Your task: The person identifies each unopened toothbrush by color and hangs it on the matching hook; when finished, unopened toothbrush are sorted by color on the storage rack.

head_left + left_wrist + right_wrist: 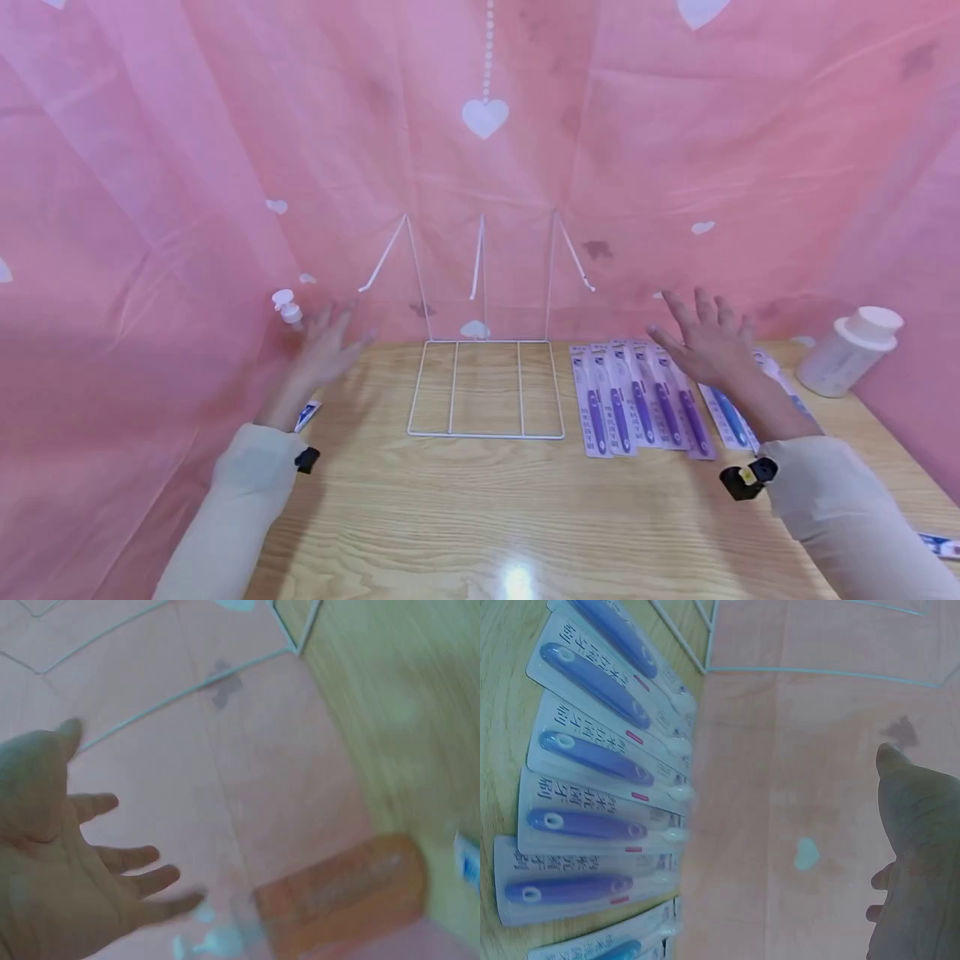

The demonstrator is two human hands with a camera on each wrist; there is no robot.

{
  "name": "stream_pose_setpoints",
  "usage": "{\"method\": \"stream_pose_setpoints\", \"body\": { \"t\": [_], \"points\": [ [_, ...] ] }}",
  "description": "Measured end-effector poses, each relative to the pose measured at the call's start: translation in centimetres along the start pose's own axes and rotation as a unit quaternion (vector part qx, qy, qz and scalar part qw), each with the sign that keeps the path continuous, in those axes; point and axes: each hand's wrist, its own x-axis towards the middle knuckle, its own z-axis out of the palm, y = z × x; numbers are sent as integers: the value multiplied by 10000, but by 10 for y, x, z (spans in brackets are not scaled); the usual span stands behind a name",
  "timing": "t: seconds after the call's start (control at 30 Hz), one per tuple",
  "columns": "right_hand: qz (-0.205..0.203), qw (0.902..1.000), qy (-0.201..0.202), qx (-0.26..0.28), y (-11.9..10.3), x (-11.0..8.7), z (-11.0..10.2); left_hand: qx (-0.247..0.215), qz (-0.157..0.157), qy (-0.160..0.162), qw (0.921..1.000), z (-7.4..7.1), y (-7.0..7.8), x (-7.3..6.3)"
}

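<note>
My left hand (324, 348) is raised at the left of the table with its fingers spread, holding nothing. Just beyond it shows the white pump top (287, 307) of a bottle, whose orange body (341, 896) appears in the left wrist view. On the right, my right hand (711, 346) hovers with spread fingers, nothing in its grasp. Close to its left lies an overlapping row of packaged purple toothbrushes (641, 408). A packaged blue toothbrush (729, 418) is partly hidden by the right forearm. Between the hands stands a white wire rack (486, 435) with three upright prongs.
A white lidded bottle (847, 350) stands at the far right. Small toothpaste-like packs lie by the left wrist (307, 414) and at the right edge (941, 546). Pink cloth (480, 175) with white hearts hangs behind the wooden table (465, 508).
</note>
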Motion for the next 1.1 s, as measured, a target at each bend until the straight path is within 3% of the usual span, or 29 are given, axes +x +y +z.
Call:
{"method": "stream_pose_setpoints", "body": {
  "t": [0.13, 0.27, 0.5, 0.63, 0.77, 0.87, 1.1],
  "points": [
    [-76, 10000, -47, -6, -2, 2, 7, -847, -107, 74, 9963, 22, 5, 0],
    [-200, 9997, -129, -3, -5, 5, 18, -1353, -311, 94, 9903, 52, 11, -4],
    [-307, 9992, -242, 64, -11, 10, 38, -2150, -495, -320, 9748, 95, 12, -12],
    [-429, 9987, -62, 265, -15, 13, 49, -2119, -552, -322, 9752, 106, 13, -14],
    [-502, 9976, 125, 462, -18, 18, 60, -2069, -761, -563, 9738, 110, 18, -18],
    [-561, 9967, 106, 570, -22, 23, 69, -2031, -1027, -669, 9715, 113, 22, -22],
    [-309, 9940, -247, 1015, -34, 35, 90, -2027, -1185, -635, 9700, 118, 23, -30]
  ]
}}
